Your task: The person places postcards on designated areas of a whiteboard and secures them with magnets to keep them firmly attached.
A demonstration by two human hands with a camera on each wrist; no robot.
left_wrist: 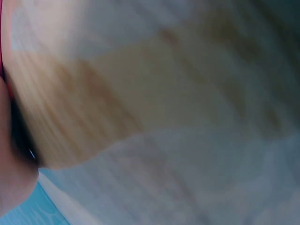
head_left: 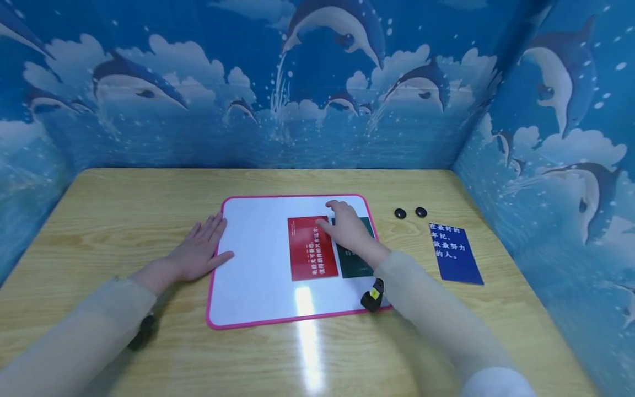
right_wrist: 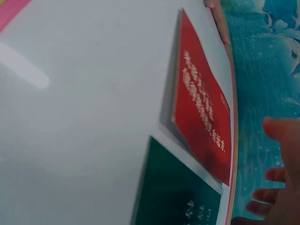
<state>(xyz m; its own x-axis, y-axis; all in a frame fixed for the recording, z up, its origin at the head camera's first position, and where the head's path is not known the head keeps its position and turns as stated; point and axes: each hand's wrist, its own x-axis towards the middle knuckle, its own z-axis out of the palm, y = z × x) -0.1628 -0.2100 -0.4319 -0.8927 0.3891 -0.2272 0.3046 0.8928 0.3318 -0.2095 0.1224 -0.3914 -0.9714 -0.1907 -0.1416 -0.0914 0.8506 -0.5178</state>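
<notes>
A whiteboard [head_left: 258,286] with a pink rim lies on the table. My left hand [head_left: 200,251] rests flat on its left edge, fingers extended and thumb out over the white surface. On the board's right half lie a thin red booklet [head_left: 302,253] with white Chinese writing and, beside it, a dark green booklet [head_left: 354,267]. My right hand [head_left: 353,227] is over the upper part of these two, thumb and fingers spread, gripping nothing. It hides part of the green booklet. In the right wrist view, the red booklet [right_wrist: 201,103] shows a shadow along one edge.
Two round black magnets [head_left: 400,213] lie to the right of the board. Farther right is a blue booklet [head_left: 457,256] with white writing. A black wrist device [head_left: 373,296] with a yellow mark overlaps the board's lower right. Dolphin-printed walls [head_left: 238,143] border the wooden table [head_left: 149,204].
</notes>
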